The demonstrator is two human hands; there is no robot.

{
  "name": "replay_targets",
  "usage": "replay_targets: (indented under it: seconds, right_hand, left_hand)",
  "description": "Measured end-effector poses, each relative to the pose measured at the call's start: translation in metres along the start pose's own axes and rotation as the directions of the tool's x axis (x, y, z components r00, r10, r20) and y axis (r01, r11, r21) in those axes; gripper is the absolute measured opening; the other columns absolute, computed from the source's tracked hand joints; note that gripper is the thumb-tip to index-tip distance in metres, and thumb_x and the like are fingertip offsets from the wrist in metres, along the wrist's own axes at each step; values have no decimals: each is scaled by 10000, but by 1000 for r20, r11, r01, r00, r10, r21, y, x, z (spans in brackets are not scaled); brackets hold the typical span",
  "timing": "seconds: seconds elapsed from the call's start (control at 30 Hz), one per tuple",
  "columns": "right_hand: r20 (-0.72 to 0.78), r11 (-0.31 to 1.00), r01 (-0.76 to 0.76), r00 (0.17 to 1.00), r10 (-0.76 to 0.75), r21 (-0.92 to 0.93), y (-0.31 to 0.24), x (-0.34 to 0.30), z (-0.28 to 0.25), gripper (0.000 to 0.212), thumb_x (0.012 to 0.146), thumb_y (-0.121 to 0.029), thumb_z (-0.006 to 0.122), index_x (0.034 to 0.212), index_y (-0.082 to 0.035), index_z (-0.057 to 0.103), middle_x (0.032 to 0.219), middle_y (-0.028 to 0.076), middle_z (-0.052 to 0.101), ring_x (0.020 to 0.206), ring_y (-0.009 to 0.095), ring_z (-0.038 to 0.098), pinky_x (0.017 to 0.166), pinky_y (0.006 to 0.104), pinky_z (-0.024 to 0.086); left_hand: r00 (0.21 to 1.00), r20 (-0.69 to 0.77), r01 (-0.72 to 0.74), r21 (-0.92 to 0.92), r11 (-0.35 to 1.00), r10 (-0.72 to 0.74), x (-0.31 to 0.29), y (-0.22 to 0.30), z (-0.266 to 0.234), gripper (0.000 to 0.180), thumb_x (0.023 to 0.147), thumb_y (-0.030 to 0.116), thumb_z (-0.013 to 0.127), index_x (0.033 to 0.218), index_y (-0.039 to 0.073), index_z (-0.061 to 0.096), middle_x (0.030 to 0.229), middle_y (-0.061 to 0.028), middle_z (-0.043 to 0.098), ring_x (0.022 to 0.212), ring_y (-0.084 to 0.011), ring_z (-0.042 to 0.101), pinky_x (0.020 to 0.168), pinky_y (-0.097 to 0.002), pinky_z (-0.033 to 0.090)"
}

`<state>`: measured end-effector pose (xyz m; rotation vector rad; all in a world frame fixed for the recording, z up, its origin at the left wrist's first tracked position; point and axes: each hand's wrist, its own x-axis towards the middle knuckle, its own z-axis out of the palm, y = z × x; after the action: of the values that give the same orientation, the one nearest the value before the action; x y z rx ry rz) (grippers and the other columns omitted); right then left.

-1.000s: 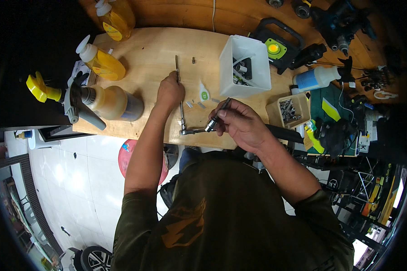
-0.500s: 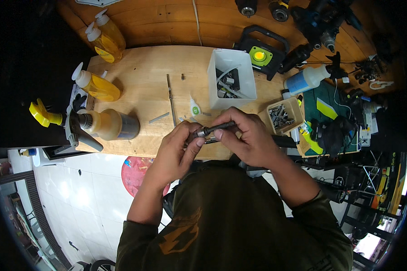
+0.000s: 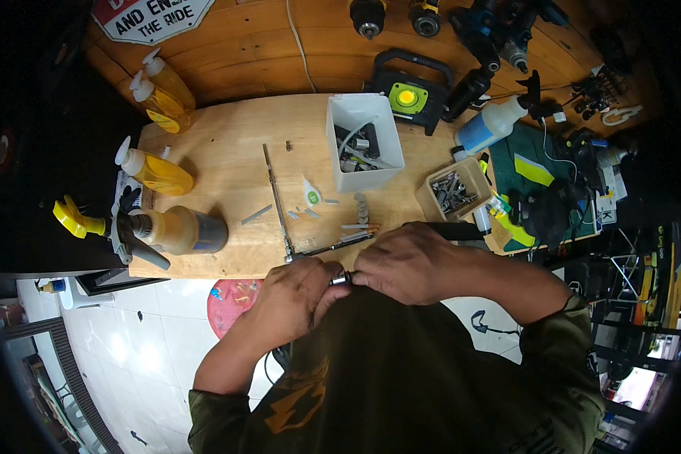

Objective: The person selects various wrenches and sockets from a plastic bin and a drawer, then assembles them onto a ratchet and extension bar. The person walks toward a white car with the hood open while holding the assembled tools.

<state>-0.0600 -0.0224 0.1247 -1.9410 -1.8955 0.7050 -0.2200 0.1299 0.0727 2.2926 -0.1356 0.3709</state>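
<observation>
Close to my body, just off the near edge of the wooden table (image 3: 227, 144), both hands are closed around a rod-like metal part (image 3: 341, 278). Only its shiny collar shows between them. My left hand (image 3: 293, 293) wraps one end, and my right hand (image 3: 405, 261) grips the other with its knuckles up. Most of the part is hidden by my fingers. Just beyond my hands lies a long metal bar (image 3: 274, 185), with a second dark rod (image 3: 333, 247) angled toward the right. Nearby are a small white glue bottle (image 3: 312, 194) and a row of coins (image 3: 362, 208).
A white bin (image 3: 365, 178) of metal parts stands at the back, beside a lit work lamp (image 3: 407, 98). A beige tray (image 3: 454, 189) holds small bits. Yellow pump bottles (image 3: 163, 175) and a spray bottle (image 3: 178, 229) line the left side. A red stool (image 3: 231, 306) is below.
My hands have drawn closer to my body with the metal part, now covering most of it. My right hand has turned knuckles up. The view has shifted, showing coins and rods near the table edge.
</observation>
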Motion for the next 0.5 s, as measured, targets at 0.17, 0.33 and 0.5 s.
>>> replay_targets:
  seconds: [0.17, 0.33, 0.5]
  right_hand:
    - [-146, 997, -72, 987, 69, -21, 23, -34, -20, 208, 916, -223, 510, 868, -31, 573, 737, 143, 598, 706, 308, 621, 661, 430, 490]
    - [-189, 985, -162, 967, 170, 61, 9, -39, -33, 232, 933, -229, 496, 915, -16, 589, 823, 179, 596, 831, 357, 601, 728, 426, 478]
    - [-329, 995, -20, 943, 51, 97, -2, -16, -13, 165, 864, -133, 600, 987, -24, 584, 826, 126, 604, 769, 322, 597, 692, 400, 474]
  left_hand:
    - [929, -118, 341, -99, 935, -351, -50, -44, -6, 182, 888, 165, 578, 878, -17, 579, 810, -154, 623, 703, -275, 625, 633, -337, 506]
    - [975, 21, 207, -424, 882, -219, -28, -4, -22, 226, 913, 163, 572, 1049, -17, 566, 919, -118, 628, 770, -193, 613, 713, -315, 485]
    - [937, 41, 204, -870, 449, -346, -13, -12, 6, 285, 928, 143, 556, 1172, -1, 526, 876, -69, 578, 773, -135, 570, 713, -268, 468]
